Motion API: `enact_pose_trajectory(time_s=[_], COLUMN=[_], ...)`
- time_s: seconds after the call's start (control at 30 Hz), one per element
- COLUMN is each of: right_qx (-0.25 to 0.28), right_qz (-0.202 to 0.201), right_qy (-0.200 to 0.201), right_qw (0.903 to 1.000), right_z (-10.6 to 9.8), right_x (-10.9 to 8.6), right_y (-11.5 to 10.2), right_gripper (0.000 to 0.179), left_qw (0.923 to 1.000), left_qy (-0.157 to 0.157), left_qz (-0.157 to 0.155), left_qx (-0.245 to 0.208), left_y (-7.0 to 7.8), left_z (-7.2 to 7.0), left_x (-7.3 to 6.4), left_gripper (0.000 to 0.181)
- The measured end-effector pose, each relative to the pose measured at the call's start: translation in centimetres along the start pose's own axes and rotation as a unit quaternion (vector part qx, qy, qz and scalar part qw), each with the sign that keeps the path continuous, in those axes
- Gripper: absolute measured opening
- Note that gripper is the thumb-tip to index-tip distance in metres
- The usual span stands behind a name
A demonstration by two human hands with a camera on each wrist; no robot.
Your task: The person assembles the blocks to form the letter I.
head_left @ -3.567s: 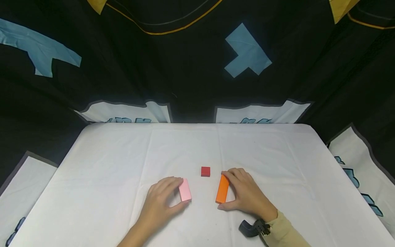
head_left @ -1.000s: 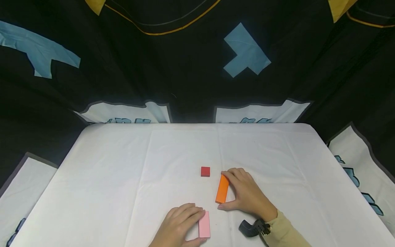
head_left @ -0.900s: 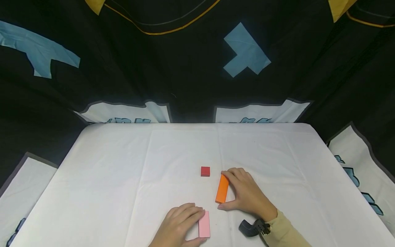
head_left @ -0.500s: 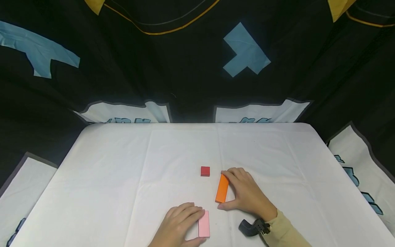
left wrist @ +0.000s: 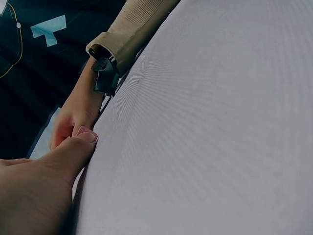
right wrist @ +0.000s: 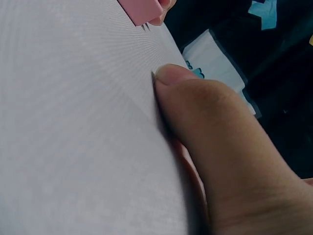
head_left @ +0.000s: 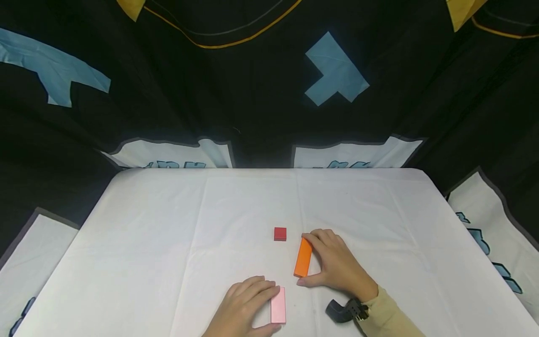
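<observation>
Pink block [head_left: 278, 305] on the white tabletop [head_left: 126, 262], its ends gripped in the left hand's [head_left: 242, 309] fingers, orange block [head_left: 303, 258] beyond it, gripped likewise by the right hand [head_left: 337, 262], red block [head_left: 280, 234] near, dark curtain [head_left: 252, 103] behind

The head view is cropping the left hand [head_left: 241, 309]; the right wrist view is cropping the pink block [right wrist: 141, 10].

Smooth pink block [head_left: 278, 306], smooth orange block [head_left: 303, 258], matt cloth table cover [head_left: 134, 252] (lightly creased)
</observation>
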State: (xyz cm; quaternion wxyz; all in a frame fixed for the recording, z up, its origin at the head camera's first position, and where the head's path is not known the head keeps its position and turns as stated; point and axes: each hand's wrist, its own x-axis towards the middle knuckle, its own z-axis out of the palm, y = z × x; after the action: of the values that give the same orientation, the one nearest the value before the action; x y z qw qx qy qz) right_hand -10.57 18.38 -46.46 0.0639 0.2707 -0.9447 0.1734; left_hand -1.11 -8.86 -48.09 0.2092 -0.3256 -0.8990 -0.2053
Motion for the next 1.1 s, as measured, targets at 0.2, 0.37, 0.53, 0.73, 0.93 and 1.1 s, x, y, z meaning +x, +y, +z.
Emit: enact_pose_trajectory(time_s=[0.2,0.37,0.53,0.73,0.93,1.1], right_qx=[0.002,0.001,0.002,-0.001,-0.001,-0.003], right_qz=[0.001,0.002,0.001,-0.005,-0.004,-0.002], right_qy=[-0.001,-0.003,-0.001,0.005,0.003,0.002], right_qw=[1.0,1.0,1.0,1.0,1.0,1.0], right_z=[-0.03,-0.05,-0.05,0.06,0.1,0.11], right_x=[0.0,0.02,0.0,-0.07,-0.05,-0.02], right_y=[-0.02,-0.05,-0.05,0.08,0.08,0.05], right_gripper=[0.104,0.103,0.103,0.103,0.103,0.104], left_qw=[0.9999,0.9999,0.9999,0.9998,0.9999,0.9996], left_qy=[-0.006,-0.01,-0.013,-0.015,0.004,0.024], left_qz=[-0.007,-0.011,-0.009,-0.014,-0.005,0.007], left_qx=[-0.005,-0.004,0.001,-0.001,-0.013,-0.01], left_y=[-0.04,-0.09,-0.15,-0.05,-0.2,-0.32], left_z=[-0.08,-0.13,-0.2,-0.33,-0.31,-0.2], left_x=[-0.03,-0.09,-0.11,-0.09,-0.12,-0.24], left_gripper=[0.061,0.061,0.061,0.06,0.061,0.061])
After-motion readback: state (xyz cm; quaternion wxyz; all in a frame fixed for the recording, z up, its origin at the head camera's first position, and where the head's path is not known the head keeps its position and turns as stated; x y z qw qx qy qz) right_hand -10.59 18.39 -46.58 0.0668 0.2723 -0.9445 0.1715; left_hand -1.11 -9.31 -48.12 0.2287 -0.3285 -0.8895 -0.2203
